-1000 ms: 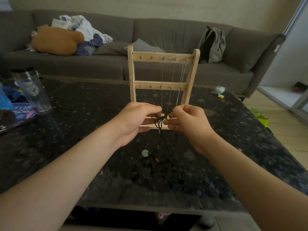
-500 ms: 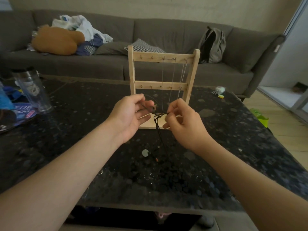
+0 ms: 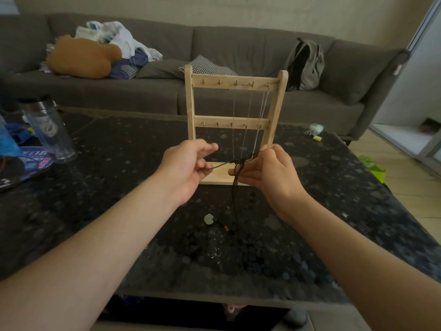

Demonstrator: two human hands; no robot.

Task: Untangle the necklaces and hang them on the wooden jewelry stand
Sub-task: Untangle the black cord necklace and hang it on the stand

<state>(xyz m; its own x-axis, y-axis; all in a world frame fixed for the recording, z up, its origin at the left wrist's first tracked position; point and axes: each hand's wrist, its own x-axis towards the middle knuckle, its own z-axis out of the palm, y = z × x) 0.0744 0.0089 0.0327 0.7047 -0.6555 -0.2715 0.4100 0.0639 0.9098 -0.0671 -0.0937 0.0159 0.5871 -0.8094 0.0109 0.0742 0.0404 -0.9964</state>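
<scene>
Stretching across the back of the room, a long grey fabric sofa (image 3: 238,44) carries a brown plush cushion (image 3: 81,59), a heap of crumpled clothes (image 3: 124,41) and a grey backpack (image 3: 306,65). In front of it lies the dark speckled stone desk (image 3: 107,175). Towards the far side of the desk stands an upright pale wooden jewelry stand (image 3: 190,103) with two hooked crossbars. A clear plastic tumbler (image 3: 49,132) stands near the desk's left edge.

Both bare hands are raised just in front of the stand's base. The left hand (image 3: 186,166) keeps a narrow grip, its thumb and curled fingers pinching one end of a black cord necklace (image 3: 235,204). The right hand (image 3: 270,172) pinches the same cord on the other side of a dark knot. The cord runs taut between the hands, and a loose length hangs from the knot down to the desk.

Some thin silver chains (image 3: 249,120) hang from hooks on the right half of the top bar. A small pale green disc (image 3: 208,219) lies on the desk near the cord's lower end; I cannot tell whether the two are joined.
</scene>
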